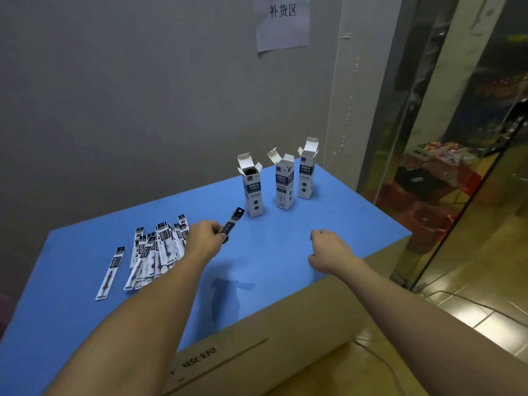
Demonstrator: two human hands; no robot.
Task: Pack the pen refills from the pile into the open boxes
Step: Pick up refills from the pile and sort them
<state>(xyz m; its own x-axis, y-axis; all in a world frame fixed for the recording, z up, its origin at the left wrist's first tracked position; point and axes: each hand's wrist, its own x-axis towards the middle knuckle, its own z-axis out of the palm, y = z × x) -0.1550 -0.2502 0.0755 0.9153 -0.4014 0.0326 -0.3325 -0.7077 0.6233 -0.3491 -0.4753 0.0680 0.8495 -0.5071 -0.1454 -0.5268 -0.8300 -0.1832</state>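
Observation:
A pile of pen refills (155, 252) in black-and-white sleeves lies on the left of the blue table top (285, 224). My left hand (204, 238) pinches one refill (233, 221), lifted above the table and pointing up-right toward the nearest box. Three tall white boxes stand upright with top flaps open: the left box (253, 192) with dark refills inside, the middle box (284, 184) and the right box (307, 172). My right hand (331, 250) hovers low over the table to the right, fingers loosely curled, holding nothing.
One refill (110, 274) lies apart at the pile's left. The blue top rests on a cardboard carton (257, 347). A grey wall with a paper sign (283, 21) stands behind. A glass partition (457, 138) is on the right.

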